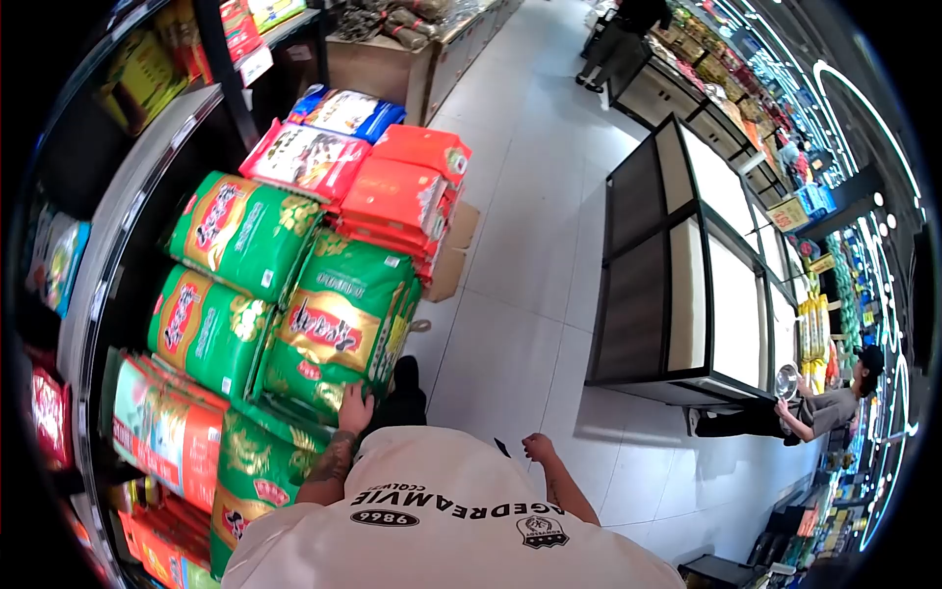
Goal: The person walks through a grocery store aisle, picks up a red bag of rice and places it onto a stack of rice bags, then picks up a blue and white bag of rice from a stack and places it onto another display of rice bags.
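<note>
Left of centre in the frame, a plump green bag (329,329) with a gold label lies on top of a stack, its lower edge touched by the left hand (355,406); whether those fingers pinch it or merely rest there I cannot tell. Just beside it, to the left, lie two more green bags (243,236), one above the other in the frame. Directly above the plump bag sit red packs (394,191), next to a pink-and-white pack (306,157), with a blue pack (345,113) beyond. The right hand (538,448), low and right of centre, is well apart from the stack, its fingers curled; I cannot tell whether it grips anything. Between the arms, a white shirt (442,501) fills the bottom of the frame. Pale floor tiles (500,245) run up the middle toward a dark-framed display stand (677,275) on the right, and a person (824,412) in a cap stands at the far right.
</note>
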Motion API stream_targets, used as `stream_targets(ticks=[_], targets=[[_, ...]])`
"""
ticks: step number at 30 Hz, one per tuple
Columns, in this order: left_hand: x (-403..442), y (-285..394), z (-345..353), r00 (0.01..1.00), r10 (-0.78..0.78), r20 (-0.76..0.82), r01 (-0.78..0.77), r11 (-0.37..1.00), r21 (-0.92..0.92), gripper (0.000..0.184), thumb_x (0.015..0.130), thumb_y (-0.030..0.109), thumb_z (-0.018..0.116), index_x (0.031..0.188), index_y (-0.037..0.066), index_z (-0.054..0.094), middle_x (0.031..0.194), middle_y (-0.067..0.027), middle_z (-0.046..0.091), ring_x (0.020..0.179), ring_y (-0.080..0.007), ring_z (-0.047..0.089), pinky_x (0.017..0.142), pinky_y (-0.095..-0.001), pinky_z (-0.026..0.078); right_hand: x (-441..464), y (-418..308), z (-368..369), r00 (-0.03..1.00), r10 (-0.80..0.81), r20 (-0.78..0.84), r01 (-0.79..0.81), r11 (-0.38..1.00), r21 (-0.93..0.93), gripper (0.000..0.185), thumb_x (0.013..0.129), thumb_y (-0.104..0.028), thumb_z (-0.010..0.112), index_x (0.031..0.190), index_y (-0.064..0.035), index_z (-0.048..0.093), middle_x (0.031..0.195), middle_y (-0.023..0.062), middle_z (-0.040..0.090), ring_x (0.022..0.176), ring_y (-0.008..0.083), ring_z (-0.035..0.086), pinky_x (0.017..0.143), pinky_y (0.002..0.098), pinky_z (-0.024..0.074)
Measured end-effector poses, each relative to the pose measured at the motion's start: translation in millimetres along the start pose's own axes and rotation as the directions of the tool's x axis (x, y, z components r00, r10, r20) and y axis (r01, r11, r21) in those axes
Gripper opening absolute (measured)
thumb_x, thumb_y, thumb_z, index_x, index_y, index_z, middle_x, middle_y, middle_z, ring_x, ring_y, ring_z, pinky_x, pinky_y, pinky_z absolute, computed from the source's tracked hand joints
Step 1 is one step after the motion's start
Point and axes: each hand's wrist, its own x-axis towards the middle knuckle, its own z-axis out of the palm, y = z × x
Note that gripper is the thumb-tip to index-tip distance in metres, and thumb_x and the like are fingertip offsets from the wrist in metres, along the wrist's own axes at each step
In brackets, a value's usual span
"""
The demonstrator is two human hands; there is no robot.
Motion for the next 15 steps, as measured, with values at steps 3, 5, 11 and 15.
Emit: stream_targets(ticks=[3, 5, 11, 15], targets=[[65, -13, -1, 0.859, -0.162, 0.485, 0.143, 0.987, 0.075, 0.037, 0.076, 0.028, 0.058, 0.104, 0.004, 0.059, 0.1, -0.0214, 0.059, 0.093, -0.0372, 0.056, 0.082, -0.0425, 0.045, 17, -56, -22, 1.0, -0.013, 0.007, 0.013, 0.999, -0.04, 0.026, 0.077, -0.023, 0.057, 0.088, -0.0004, 0.061, 0.071, 0.0098, 0.063, 0.054, 0.0174, 0.06, 0.045, 0.0283, 0.048], [111, -38, 5, 0.795, -0.184, 0.578, 0.174, 0.982, 0.074, 0.031, 0.074, 0.029, 0.057, 0.09, 0.003, 0.065, 0.091, -0.0213, 0.062, 0.089, -0.032, 0.06, 0.08, -0.0411, 0.046, 45, -92, -34, 0.984, -0.15, -0.093, 0.134, 0.977, -0.165, 0.028, 0.076, -0.024, 0.058, 0.089, 0.0006, 0.062, 0.072, 0.0111, 0.064, 0.056, 0.0184, 0.062, 0.052, 0.0293, 0.0497], [239, -49, -52, 0.96, -0.195, 0.202, 0.214, 0.974, -0.078, 0.031, 0.076, 0.029, 0.056, 0.089, 0.003, 0.065, 0.083, -0.0199, 0.063, 0.08, -0.0312, 0.062, 0.073, -0.0377, 0.049, 109, -206, -65, 0.902, -0.357, -0.244, 0.324, 0.931, -0.166, 0.028, 0.076, -0.023, 0.057, 0.089, 0.0013, 0.062, 0.071, 0.0118, 0.064, 0.06, 0.0194, 0.064, 0.06, 0.0309, 0.0504], [285, -38, -89, 0.977, -0.211, 0.028, 0.212, 0.952, -0.221, 0.027, 0.08, 0.027, 0.056, 0.09, 0.003, 0.063, 0.084, -0.0171, 0.064, 0.08, -0.0301, 0.062, 0.072, -0.0359, 0.049, 150, -271, -67, 0.905, -0.401, -0.139, 0.369, 0.905, -0.211, 0.028, 0.076, -0.024, 0.057, 0.088, 0.0007, 0.063, 0.07, 0.0113, 0.064, 0.061, 0.0189, 0.063, 0.06, 0.0306, 0.0504]])
